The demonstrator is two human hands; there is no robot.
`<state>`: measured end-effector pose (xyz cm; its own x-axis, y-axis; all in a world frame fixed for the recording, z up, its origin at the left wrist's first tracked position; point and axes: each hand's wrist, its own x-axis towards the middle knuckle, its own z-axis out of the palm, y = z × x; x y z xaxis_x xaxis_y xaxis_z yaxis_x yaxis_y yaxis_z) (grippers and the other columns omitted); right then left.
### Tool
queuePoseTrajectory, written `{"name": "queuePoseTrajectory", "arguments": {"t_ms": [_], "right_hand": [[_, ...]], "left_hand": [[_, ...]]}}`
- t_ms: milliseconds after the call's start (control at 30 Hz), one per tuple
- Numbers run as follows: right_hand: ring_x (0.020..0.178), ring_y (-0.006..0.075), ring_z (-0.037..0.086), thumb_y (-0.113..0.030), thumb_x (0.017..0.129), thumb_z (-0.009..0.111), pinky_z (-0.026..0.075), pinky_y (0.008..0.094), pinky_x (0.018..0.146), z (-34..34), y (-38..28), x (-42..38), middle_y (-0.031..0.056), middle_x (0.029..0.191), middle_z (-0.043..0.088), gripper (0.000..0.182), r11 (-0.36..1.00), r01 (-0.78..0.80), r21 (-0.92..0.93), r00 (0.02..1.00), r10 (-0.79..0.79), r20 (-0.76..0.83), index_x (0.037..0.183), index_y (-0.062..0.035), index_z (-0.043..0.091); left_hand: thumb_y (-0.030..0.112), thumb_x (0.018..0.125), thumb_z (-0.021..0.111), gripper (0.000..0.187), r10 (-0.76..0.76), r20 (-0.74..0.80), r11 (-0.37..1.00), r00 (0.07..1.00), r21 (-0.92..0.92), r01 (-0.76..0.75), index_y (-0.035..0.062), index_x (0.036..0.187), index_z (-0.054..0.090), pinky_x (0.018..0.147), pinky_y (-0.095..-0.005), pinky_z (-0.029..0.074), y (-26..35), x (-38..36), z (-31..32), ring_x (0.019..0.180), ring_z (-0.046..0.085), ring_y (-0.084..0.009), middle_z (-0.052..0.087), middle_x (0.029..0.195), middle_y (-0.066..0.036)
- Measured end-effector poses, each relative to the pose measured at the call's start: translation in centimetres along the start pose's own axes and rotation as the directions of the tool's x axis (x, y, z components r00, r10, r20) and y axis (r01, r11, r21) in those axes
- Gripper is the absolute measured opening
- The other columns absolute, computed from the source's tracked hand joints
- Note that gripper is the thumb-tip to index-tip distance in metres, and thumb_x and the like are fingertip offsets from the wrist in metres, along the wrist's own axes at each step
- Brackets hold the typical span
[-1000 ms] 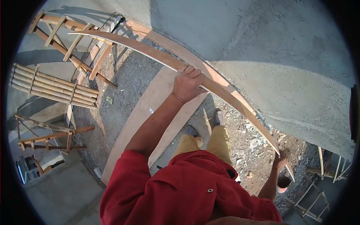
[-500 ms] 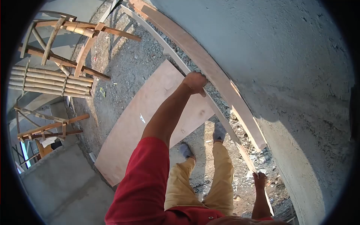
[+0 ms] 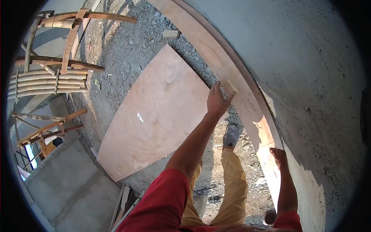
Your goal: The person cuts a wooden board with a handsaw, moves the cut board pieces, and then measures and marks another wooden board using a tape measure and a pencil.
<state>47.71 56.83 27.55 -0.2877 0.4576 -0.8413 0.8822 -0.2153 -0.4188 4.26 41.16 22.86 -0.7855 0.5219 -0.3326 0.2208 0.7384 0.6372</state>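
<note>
A long plywood strip [image 3: 253, 110] with pencilled writing on its face runs along the wall, lying against another strip [image 3: 235, 54] behind it. My left hand [image 3: 219, 99] is at the strip's near edge, thumb and fingers apart, holding nothing. Farther down, my right hand [image 3: 279, 157] has its fingers bent around the strip's wall-side edge. A large plywood sheet [image 3: 154, 112] with a small white mark lies on the ground left of my left hand, partly covered by my arm.
A grey plastered wall [image 3: 305, 77] rises close on the right. Wooden frames [image 3: 69, 38] and a bamboo rack [image 3: 50, 82] stand at the left. Below them is a concrete block [image 3: 71, 185]. Gravel [image 3: 127, 50] and a small wood offcut [image 3: 171, 34] lie on the ground.
The strip, earlier held edge-up by both hands, has swung toward the wall and shows its broad face. My left hand has let go; my right hand has moved up with the strip.
</note>
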Motion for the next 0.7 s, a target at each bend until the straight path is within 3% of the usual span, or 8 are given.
{"name": "queuePoseTrajectory", "arguments": {"t_ms": [33, 167, 200, 233, 300, 400, 567, 700], "right_hand": [[0.063, 0.0105, 0.042, -0.062, 0.08, 0.081, 0.035, 0.0363, 0.057, 0.4, 0.8, 3.0, -0.0027, 0.062, 0.049, 0.062, 0.991, -0.071, -0.111, 0.997, 0.071, -0.003, 0.064, -0.0057, 0.06], [0.063, 0.0113, 0.033, -0.066, 0.082, 0.078, 0.028, 0.0371, 0.056, 3.9, -9.0, 6.4, -0.0046, 0.062, 0.038, 0.068, 1.0, 0.02, 0.009, 0.995, -0.021, 0.102, 0.06, -0.0095, 0.047], [0.062, 0.0112, 0.033, -0.065, 0.083, 0.077, 0.029, 0.0367, 0.056, 5.3, -11.1, 7.1, -0.0044, 0.063, 0.04, 0.066, 0.998, 0.055, 0.035, 0.995, -0.058, 0.08, 0.061, -0.0091, 0.05], [0.062, 0.0111, 0.034, -0.064, 0.085, 0.076, 0.029, 0.0364, 0.056, 6.7, -13.1, 7.9, -0.0043, 0.063, 0.041, 0.064, 0.994, 0.092, 0.062, 0.994, -0.095, 0.058, 0.063, -0.0086, 0.053], [0.06, 0.0113, 0.037, -0.061, 0.087, 0.074, 0.032, 0.0352, 0.056, 8.6, -17.5, 9.8, -0.0029, 0.064, 0.047, 0.06, 0.982, 0.011, 0.19, 0.984, -0.045, 0.174, 0.07, -0.0054, 0.062], [0.061, 0.0133, 0.049, -0.049, 0.09, 0.075, 0.041, 0.0346, 0.059, 10.1, -21.7, 12.9, 0.0012, 0.069, 0.057, 0.048, 0.974, 0.124, 0.189, 0.97, -0.159, 0.186, 0.087, -0.001, 0.07], [0.073, 0.0162, 0.066, -0.034, 0.092, 0.075, 0.051, 0.0338, 0.07, 7.6, -28.1, 6.3, 0.0091, 0.086, 0.073, 0.039, 0.889, 0.458, 0.01, 0.886, -0.457, 0.079, 0.109, 0.0013, 0.072], [0.095, 0.0225, 0.069, -0.037, 0.092, 0.074, 0.053, 0.0373, 0.085, 3.3, -24.4, 1.8, 0.0155, 0.106, 0.073, 0.051, 0.954, 0.262, -0.145, 0.958, -0.24, 0.156, 0.121, 0.0034, 0.066]], "left_hand": [[0.061, 0.089, 0.07, 0.097, -0.13, 0.097, 0.987, 0.987, -0.085, 0.138, -0.0101, 0.148, 0.039, 0.111, -0.0486, 0.044, -0.3, -3.2, 0.9, 0.134, 0.051, -0.0457, 0.05, 0.145, -0.034], [0.065, 0.091, 0.066, 0.103, -0.298, 0.534, 0.831, 0.791, -0.262, 0.49, -0.0109, 0.153, 0.033, 0.114, -0.043, 0.042, 1.5, -16.1, 4.0, 0.14, 0.05, -0.0401, 0.051, 0.143, -0.038], [0.063, 0.091, 0.068, 0.1, -0.24, 0.449, 0.879, 0.861, -0.277, 0.389, -0.0107, 0.15, 0.036, 0.111, -0.0464, 0.044, 1.0, -19.2, 7.1, 0.133, 0.056, -0.0415, 0.054, 0.142, -0.034], [0.053, 0.093, 0.073, 0.086, -0.181, 0.433, 0.671, 0.883, -0.602, 0.433, -0.0079, 0.146, 0.042, 0.114, -0.0418, 0.04, 2.5, -21.0, 8.3, 0.137, 0.053, -0.0359, 0.058, 0.139, -0.03], [0.038, 0.098, 0.072, 0.065, -0.27, 0.478, 0.489, 0.836, -0.68, 0.546, -0.0045, 0.14, 0.046, 0.11, -0.0396, 0.044, 6.8, -22.0, 7.1, 0.129, 0.059, -0.0303, 0.063, 0.132, -0.024], [0.029, 0.103, 0.066, 0.045, -0.363, 0.128, 0.446, 0.923, -0.846, 0.293, -0.0027, 0.132, 0.052, 0.098, -0.0381, 0.052, 6.8, -18.9, 8.1, 0.111, 0.066, -0.0248, 0.067, 0.124, -0.017], [0.021, 0.106, 0.058, 0.033, -0.383, 0.251, 0.072, 0.889, -0.952, 0.299, 0.0, 0.131, 0.055, 0.088, -0.0372, 0.057, 6.6, -9.7, 3.4, 0.099, 0.068, -0.0192, 0.069, 0.116, -0.011], [0.027, 0.107, 0.057, 0.037, -0.325, 0.322, 0.056, 0.889, -0.932, 0.358, 0.0013, 0.132, 0.055, 0.085, -0.0366, 0.058, 5.1, -4.1, 2.6, 0.097, 0.069, -0.0207, 0.069, 0.116, -0.009]]}}
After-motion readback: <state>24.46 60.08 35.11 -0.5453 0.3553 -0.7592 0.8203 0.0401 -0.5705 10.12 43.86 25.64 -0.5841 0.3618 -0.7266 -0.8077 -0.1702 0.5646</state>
